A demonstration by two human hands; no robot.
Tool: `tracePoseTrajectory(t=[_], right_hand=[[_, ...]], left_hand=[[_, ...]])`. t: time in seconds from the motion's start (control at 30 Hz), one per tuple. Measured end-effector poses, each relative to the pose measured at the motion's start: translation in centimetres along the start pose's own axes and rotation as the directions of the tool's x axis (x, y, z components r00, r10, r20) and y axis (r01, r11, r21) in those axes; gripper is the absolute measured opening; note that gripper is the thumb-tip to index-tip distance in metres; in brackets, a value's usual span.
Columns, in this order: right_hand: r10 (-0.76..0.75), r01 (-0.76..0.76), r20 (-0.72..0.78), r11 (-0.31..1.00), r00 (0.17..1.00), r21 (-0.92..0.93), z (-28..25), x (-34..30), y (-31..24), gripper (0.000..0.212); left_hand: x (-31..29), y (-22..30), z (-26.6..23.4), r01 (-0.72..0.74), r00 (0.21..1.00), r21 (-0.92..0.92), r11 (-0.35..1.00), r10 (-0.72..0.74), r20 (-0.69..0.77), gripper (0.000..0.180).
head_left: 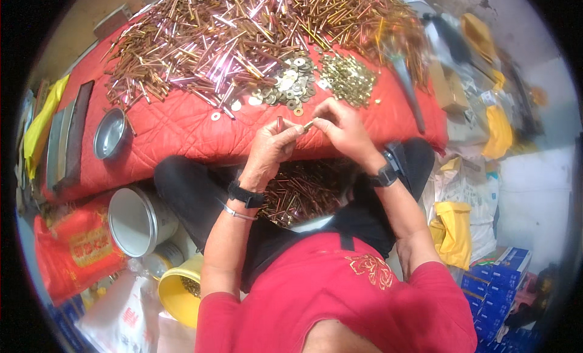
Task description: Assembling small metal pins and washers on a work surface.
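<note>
Seated cross-legged in a red shirt, a person works at the near edge of a red quilted cloth (pixel 176 134), both hands raised close together. The left hand (pixel 273 148) is curled closed, a copper-coloured tube (pixel 280 124) standing up from its grip; the right hand (pixel 345 127) is drawn into a narrow pinch, its fingertips on a small metal piece (pixel 308 126) that also meets the left thumb — its exact form too small to tell. Just beyond the hands lie flat round washers (pixel 296 86) and, to their right, a cluster of small brass-toned parts (pixel 348 78). Behind these spreads a broad heap of metal tubes (pixel 206 40) — more pieces gather between the legs. A metal bowl (pixel 110 134) sits at left.
</note>
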State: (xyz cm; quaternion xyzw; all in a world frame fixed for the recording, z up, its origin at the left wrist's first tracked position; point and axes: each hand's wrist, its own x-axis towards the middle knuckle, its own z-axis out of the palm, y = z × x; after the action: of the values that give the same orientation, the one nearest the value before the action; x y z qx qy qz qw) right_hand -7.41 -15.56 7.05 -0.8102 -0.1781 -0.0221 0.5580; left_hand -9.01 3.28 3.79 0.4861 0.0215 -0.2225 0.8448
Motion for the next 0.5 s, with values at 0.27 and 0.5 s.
tracePoseTrajectory(t=[0.27, 0.5], right_hand=[[0.057, -0.056, -0.02, 0.997, 0.998, 0.044, 0.2, 0.1, 0.0, 0.031], [-0.028, 0.026, -0.093, 0.999, 0.995, -0.025, 0.5, 0.0, 0.5, 0.029]], left_hand=[[-0.3, 0.4, 0.5, 0.004, 1.0, 0.016, 1.0, -0.004, -0.015, 0.013], [-0.3, 0.3, 0.6, 0.013, 0.999, 0.049, 0.999, -0.012, -0.03, 0.014]])
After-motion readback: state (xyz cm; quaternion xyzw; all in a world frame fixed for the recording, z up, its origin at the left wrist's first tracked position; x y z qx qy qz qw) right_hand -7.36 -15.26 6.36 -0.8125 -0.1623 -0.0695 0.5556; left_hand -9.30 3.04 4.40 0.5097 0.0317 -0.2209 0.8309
